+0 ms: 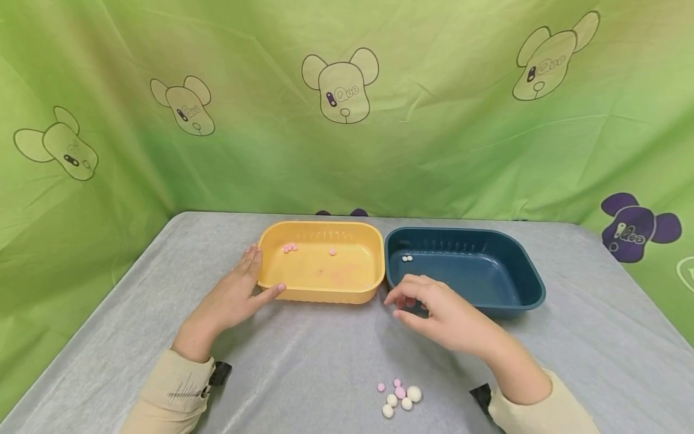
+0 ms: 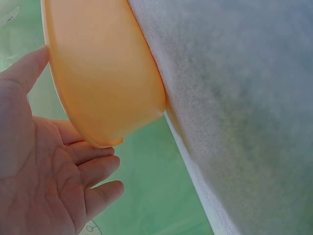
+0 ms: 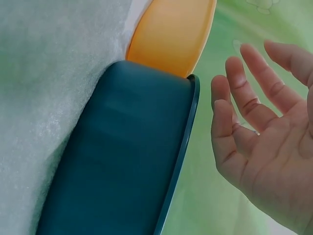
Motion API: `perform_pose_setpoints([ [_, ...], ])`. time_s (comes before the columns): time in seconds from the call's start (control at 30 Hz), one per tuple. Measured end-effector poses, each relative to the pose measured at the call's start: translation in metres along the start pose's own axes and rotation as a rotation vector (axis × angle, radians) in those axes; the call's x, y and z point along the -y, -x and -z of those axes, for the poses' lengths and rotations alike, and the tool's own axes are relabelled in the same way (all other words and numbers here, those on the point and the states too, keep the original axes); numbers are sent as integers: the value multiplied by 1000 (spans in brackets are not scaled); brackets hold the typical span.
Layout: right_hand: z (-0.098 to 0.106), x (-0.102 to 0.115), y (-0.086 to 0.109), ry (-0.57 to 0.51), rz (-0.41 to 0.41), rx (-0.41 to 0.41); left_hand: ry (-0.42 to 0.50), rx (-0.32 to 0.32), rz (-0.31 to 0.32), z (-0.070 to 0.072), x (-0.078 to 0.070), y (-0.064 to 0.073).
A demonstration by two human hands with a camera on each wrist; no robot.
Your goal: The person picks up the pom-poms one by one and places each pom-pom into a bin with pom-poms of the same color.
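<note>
My left hand (image 1: pixel 233 295) rests at the left end of a yellow basin (image 1: pixel 320 295), fingers along the outer side and thumb at the front rim. In the left wrist view, the fingers are extended against the basin's edge. Several small pink balls (image 1: pixel 290 248) lie inside it. My right hand (image 1: pixel 441 313) hovers over the front left corner of a dark blue basin (image 1: pixel 520 259), its fingers loosely bent. The palm holds nothing in the right wrist view. Two small white balls (image 1: pixel 407 258) sit in the blue basin near its left wall.
The basins stand side by side towards the back of a grey cloth-covered table (image 1: pixel 303 367). Near the front lies a loose group of white balls (image 1: pixel 414 393) and pink balls (image 1: pixel 400 392). A green printed curtain (image 1: pixel 260 163) rises behind the table and along its sides.
</note>
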State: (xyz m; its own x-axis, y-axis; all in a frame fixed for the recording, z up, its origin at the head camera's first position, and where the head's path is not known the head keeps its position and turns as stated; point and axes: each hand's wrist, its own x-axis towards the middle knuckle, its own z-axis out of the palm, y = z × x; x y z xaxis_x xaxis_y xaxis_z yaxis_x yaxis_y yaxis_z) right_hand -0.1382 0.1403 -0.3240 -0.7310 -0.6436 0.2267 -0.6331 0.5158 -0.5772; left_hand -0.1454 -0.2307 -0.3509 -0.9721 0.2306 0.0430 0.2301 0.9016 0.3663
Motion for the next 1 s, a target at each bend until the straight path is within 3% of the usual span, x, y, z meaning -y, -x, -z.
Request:
perform_pose_setpoints([
  [1.0, -15, 11, 2, 6, 26, 243, 8, 8, -1, 1, 1, 0],
])
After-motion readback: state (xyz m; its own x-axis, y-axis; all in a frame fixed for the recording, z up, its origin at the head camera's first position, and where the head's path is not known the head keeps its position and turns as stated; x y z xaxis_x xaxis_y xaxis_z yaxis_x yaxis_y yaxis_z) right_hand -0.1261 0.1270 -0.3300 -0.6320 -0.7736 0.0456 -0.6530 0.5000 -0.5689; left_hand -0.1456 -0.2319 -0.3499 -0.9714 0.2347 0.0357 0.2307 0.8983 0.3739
